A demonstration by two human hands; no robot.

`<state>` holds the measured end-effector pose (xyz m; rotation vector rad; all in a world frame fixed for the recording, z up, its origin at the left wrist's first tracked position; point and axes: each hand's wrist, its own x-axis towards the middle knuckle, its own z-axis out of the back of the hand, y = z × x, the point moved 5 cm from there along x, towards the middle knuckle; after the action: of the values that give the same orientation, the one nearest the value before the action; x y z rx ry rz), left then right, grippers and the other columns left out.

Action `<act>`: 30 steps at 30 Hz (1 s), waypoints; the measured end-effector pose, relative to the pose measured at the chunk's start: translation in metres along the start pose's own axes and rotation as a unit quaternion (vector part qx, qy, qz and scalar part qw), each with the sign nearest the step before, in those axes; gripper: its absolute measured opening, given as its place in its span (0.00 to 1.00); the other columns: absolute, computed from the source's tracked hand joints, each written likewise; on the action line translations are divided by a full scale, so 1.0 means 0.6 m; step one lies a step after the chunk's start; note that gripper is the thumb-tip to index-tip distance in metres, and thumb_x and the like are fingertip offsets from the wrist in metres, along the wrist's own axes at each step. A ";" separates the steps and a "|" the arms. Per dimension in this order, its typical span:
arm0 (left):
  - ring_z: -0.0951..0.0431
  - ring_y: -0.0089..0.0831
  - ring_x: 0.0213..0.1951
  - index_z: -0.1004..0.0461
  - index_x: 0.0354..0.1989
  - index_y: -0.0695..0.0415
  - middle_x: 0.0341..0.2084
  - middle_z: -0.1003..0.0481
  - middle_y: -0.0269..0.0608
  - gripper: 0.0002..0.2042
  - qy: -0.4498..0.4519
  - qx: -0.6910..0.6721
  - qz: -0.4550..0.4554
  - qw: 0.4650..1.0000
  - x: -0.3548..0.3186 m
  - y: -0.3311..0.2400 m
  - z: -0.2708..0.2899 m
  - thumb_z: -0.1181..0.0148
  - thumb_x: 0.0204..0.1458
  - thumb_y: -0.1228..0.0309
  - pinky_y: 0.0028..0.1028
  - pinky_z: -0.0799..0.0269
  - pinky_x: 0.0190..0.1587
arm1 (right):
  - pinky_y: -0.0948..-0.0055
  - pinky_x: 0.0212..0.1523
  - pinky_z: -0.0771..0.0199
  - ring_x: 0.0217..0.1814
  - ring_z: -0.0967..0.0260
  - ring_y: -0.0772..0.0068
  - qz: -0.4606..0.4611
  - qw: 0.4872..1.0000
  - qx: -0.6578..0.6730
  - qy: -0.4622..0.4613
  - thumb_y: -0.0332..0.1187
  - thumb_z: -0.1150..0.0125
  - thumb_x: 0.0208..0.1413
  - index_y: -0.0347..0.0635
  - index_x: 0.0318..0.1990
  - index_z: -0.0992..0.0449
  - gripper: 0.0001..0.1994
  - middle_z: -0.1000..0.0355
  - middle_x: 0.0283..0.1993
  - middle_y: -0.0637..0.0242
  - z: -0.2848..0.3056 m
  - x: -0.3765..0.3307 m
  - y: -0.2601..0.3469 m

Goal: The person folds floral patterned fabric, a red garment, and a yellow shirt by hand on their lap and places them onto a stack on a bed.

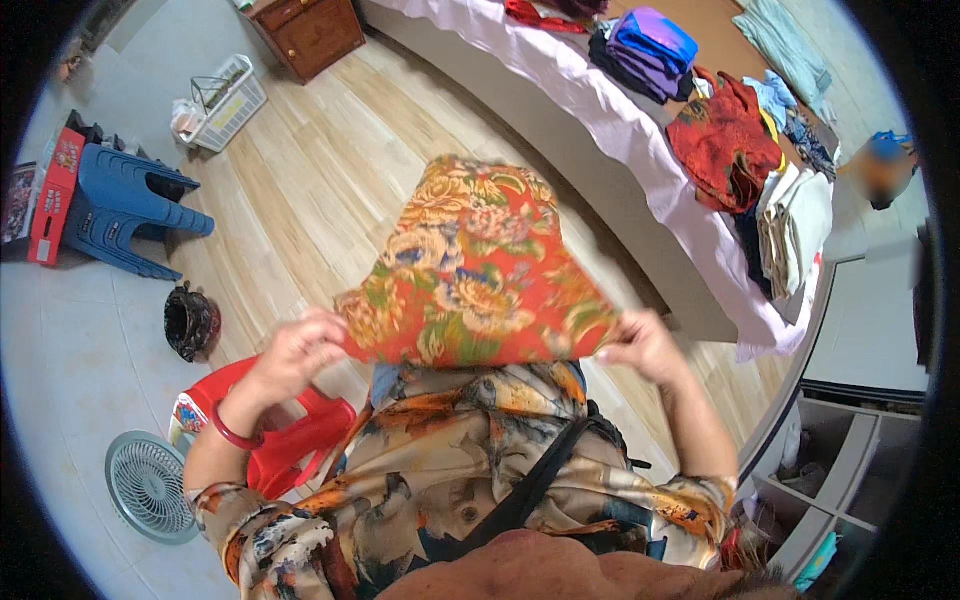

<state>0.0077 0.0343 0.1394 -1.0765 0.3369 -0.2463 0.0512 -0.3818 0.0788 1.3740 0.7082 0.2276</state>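
A red floral garment point(475, 265) with yellow, green and cream flowers is stretched out in front of my body, slightly blurred. My left hand point(302, 350) pinches its near left corner, a red bangle point(236, 426) on that wrist. At the near right corner my right hand point(640, 345) grips the cloth between thumb and fingers. The cloth narrows away from me over the wooden floor, its near edge pulled fairly straight between both hands. Whether it is a top or another piece of clothing I cannot tell.
To the right, a bed point(610, 130) carries folded purple and blue clothes point(652, 50), a crumpled red garment point(728, 140) and white folded cloth point(795, 225). On the left are blue stools point(125, 205), a white basket point(225, 105), a red chair point(290, 440) and a fan point(150, 487).
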 end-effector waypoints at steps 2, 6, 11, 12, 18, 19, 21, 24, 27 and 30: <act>0.30 0.38 0.43 0.29 0.32 0.59 0.34 0.27 0.39 0.06 0.063 0.059 -0.027 0.996 -0.017 0.037 -0.044 0.41 0.50 0.71 0.35 0.38 0.51 | 0.78 0.37 0.28 0.34 0.31 0.82 -0.086 0.992 0.094 0.007 0.23 0.36 0.46 0.38 0.43 0.25 0.14 0.26 0.34 0.72 -0.052 -0.026 -0.063; 0.30 0.38 0.42 0.28 0.32 0.59 0.33 0.27 0.39 0.07 0.084 0.076 -0.046 0.992 -0.032 0.036 -0.046 0.41 0.50 0.69 0.35 0.38 0.50 | 0.78 0.38 0.28 0.35 0.30 0.83 -0.121 0.982 0.144 0.011 0.28 0.32 0.44 0.37 0.45 0.25 0.18 0.25 0.36 0.71 -0.068 -0.043 -0.091; 0.30 0.35 0.39 0.27 0.30 0.59 0.30 0.27 0.39 0.07 0.074 0.030 -0.006 0.997 -0.028 0.022 -0.031 0.40 0.50 0.68 0.31 0.34 0.44 | 0.79 0.43 0.29 0.39 0.30 0.82 -0.054 0.991 0.123 0.008 0.31 0.34 0.48 0.36 0.46 0.26 0.17 0.25 0.40 0.68 -0.053 -0.031 -0.044; 0.30 0.35 0.38 0.28 0.29 0.59 0.29 0.27 0.40 0.07 0.083 0.030 0.005 0.996 -0.031 0.030 -0.034 0.40 0.50 0.69 0.32 0.34 0.45 | 0.79 0.45 0.30 0.41 0.29 0.81 -0.059 0.991 0.116 0.030 0.30 0.35 0.48 0.36 0.48 0.26 0.18 0.25 0.42 0.68 -0.048 -0.029 -0.049; 0.28 0.34 0.35 0.27 0.32 0.60 0.28 0.27 0.41 0.06 0.156 0.018 0.037 0.987 -0.035 0.072 -0.070 0.41 0.49 0.71 0.31 0.33 0.42 | 0.77 0.47 0.30 0.42 0.29 0.81 -0.132 0.978 0.157 0.048 0.25 0.35 0.46 0.35 0.49 0.27 0.20 0.25 0.43 0.68 -0.051 -0.032 -0.089; 0.28 0.32 0.34 0.28 0.32 0.61 0.28 0.27 0.40 0.06 0.165 0.008 0.045 0.985 -0.035 0.076 -0.071 0.40 0.50 0.71 0.30 0.32 0.40 | 0.77 0.47 0.30 0.42 0.29 0.81 -0.143 0.974 0.167 0.045 0.25 0.34 0.45 0.35 0.49 0.27 0.20 0.25 0.43 0.68 -0.053 -0.033 -0.093; 0.28 0.29 0.33 0.28 0.31 0.61 0.28 0.29 0.37 0.06 0.184 -0.008 0.060 0.981 -0.032 0.083 -0.068 0.40 0.51 0.71 0.28 0.30 0.38 | 0.77 0.47 0.31 0.42 0.30 0.81 -0.139 0.976 0.158 0.059 0.25 0.35 0.46 0.35 0.49 0.27 0.20 0.25 0.43 0.68 -0.053 -0.031 -0.092; 0.26 0.27 0.36 0.27 0.32 0.61 0.29 0.26 0.36 0.06 0.200 -0.099 0.159 0.962 -0.034 0.097 -0.071 0.39 0.49 0.73 0.27 0.31 0.42 | 0.77 0.47 0.30 0.41 0.29 0.80 -0.153 0.975 0.137 0.086 0.26 0.37 0.48 0.35 0.48 0.27 0.17 0.25 0.41 0.68 -0.050 -0.028 -0.093; 0.26 0.25 0.38 0.26 0.32 0.61 0.30 0.24 0.35 0.06 0.235 -0.103 0.151 0.955 -0.032 0.117 -0.070 0.38 0.47 0.73 0.27 0.32 0.46 | 0.78 0.46 0.29 0.40 0.28 0.79 -0.176 0.969 0.120 0.122 0.27 0.39 0.52 0.35 0.44 0.26 0.12 0.25 0.39 0.67 -0.035 -0.027 -0.115; 0.25 0.27 0.39 0.26 0.36 0.59 0.32 0.23 0.36 0.09 0.217 -0.028 0.112 0.969 -0.027 0.173 -0.045 0.36 0.45 0.74 0.27 0.31 0.47 | 0.74 0.43 0.27 0.39 0.27 0.75 -0.195 0.971 0.073 0.118 0.28 0.39 0.51 0.36 0.38 0.26 0.08 0.24 0.34 0.64 0.013 -0.023 -0.141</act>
<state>-0.0142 0.0651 0.0379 -1.0244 0.8580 -0.2699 0.0240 -0.4136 0.0034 1.3263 1.1977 0.0254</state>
